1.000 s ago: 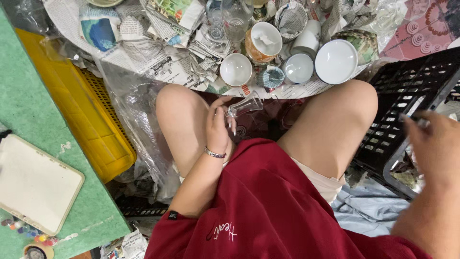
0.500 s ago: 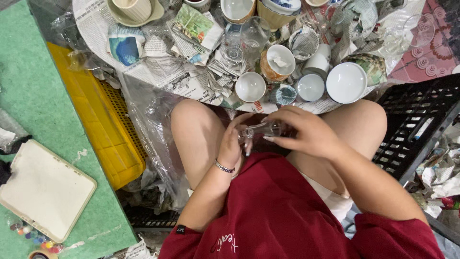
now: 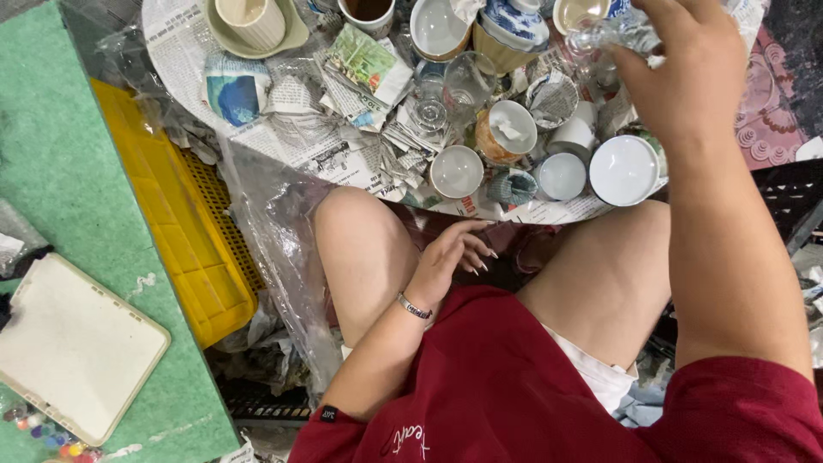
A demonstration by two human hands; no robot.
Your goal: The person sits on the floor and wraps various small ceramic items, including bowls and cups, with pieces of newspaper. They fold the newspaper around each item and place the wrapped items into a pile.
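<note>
The small clear glass [image 3: 619,33] sits in the grip of the right hand [image 3: 686,73], whose fingers curl shut around it above the far right part of the round tray [image 3: 184,77] lined with newspaper; only part of the glass shows past the fingers. Half a second ago that hand held the glass low over the lap, close to the left hand; now it has lifted away and reaches out over the crockery. The left hand [image 3: 450,257] has stayed by the left knee, just short of the tray's near edge, fingers loosely spread and holding nothing. On the tray, nearest the glass, stand a blue-and-white bowl [image 3: 514,21] and a paper-stuffed cup [image 3: 506,129]; nearer the tray's front edge sit a white bowl [image 3: 624,170] and two small white cups [image 3: 457,170], packed close with crumpled newspaper between them, leaving little bare surface. Left of the tray lies a yellow crate [image 3: 184,231], then a green mat [image 3: 60,171] bearing a white tablet-shaped board [image 3: 73,347]. Right of the tray is a black crate [image 3: 793,206].
</note>
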